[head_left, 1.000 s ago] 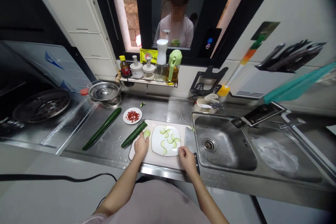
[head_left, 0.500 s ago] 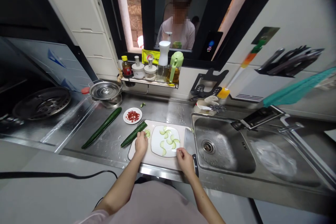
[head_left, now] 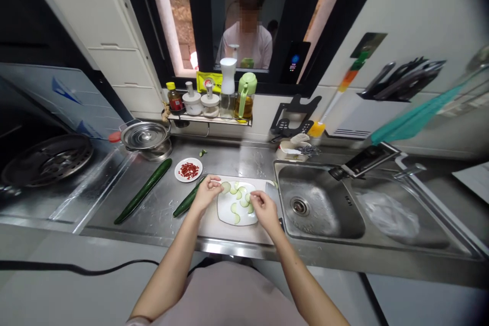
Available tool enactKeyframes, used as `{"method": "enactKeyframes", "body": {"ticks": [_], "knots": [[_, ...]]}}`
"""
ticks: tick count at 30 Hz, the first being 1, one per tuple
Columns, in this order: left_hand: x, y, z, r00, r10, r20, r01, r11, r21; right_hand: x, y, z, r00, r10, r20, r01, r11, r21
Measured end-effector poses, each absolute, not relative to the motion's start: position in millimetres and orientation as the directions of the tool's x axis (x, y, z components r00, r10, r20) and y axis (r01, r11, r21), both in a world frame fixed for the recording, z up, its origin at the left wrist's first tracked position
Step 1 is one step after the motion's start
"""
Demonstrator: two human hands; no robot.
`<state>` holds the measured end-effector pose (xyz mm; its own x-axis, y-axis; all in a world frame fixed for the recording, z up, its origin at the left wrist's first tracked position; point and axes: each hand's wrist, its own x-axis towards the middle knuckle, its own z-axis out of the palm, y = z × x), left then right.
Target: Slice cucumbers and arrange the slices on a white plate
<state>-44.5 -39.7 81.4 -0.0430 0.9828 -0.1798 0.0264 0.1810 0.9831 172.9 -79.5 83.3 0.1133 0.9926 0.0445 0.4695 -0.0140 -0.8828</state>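
Between the thumb and fingers of my left hand (head_left: 207, 193), a round pale green cucumber slice (head_left: 226, 187) is pinched over the plate's far left corner. My right hand (head_left: 265, 210) is closed at the plate's right side, its fingertips beside the slices; whether it grips one is hidden. Several thin half-moon cucumber slices (head_left: 234, 208) lie in curved rows on the white square plate (head_left: 225, 218). Under the plate is a pale cutting board (head_left: 208, 229). A cut cucumber (head_left: 185, 202) lies left of my left hand, partly covered by it.
A knife blade (head_left: 272, 191) lies on the board's right, beside the sink (head_left: 324, 204). Left are a whole cucumber (head_left: 143, 192), a small dish of red bits (head_left: 188, 177) and a lidded steel pot (head_left: 147, 137). Bottles and jars stand on a rack (head_left: 214, 119) behind.
My left hand has lifted off the board beside the cut cucumber and now holds a slice above the plate. The right hand has moved from the plate's near right edge inward, toward the slices.
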Motion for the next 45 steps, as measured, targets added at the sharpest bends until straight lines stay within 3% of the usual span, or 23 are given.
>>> {"method": "enactKeyframes", "body": {"ticks": [3, 8, 13, 21, 31, 37, 45], "knots": [[-38, -45, 117, 0.121, 0.976, -0.182, -0.057, 0.190, 0.980, 160, -64, 120, 0.050, 0.992, 0.116, 0.362, 0.091, -0.928], [-28, -54, 152, 0.272, 0.950, -0.154, -0.144, 0.199, 0.969, 147, -57, 151, -0.172, 0.983, 0.059, 0.167, 0.089, -0.982], [-21, -56, 156, 0.236, 0.960, -0.152, -0.194, 0.199, 0.961, 144, -60, 155, -0.149, 0.989, 0.001, 0.017, 0.003, -1.000], [-14, -58, 153, 0.206, 0.971, -0.124, -0.208, 0.167, 0.964, 144, -61, 156, -0.146, 0.983, -0.108, -0.072, -0.120, -0.990], [-15, -57, 148, 0.157, 0.980, -0.125, -0.122, 0.145, 0.982, 142, -61, 154, -0.145, 0.976, -0.161, -0.083, -0.174, -0.981], [-19, -60, 151, 0.165, 0.986, -0.009, 0.055, 0.000, 0.999, 141, -60, 153, -0.171, 0.948, -0.270, -0.105, -0.290, -0.951], [-22, -66, 160, 0.178, 0.977, 0.120, 0.256, -0.164, 0.953, 139, -62, 157, -0.187, 0.932, -0.309, -0.132, -0.336, -0.933]]}}
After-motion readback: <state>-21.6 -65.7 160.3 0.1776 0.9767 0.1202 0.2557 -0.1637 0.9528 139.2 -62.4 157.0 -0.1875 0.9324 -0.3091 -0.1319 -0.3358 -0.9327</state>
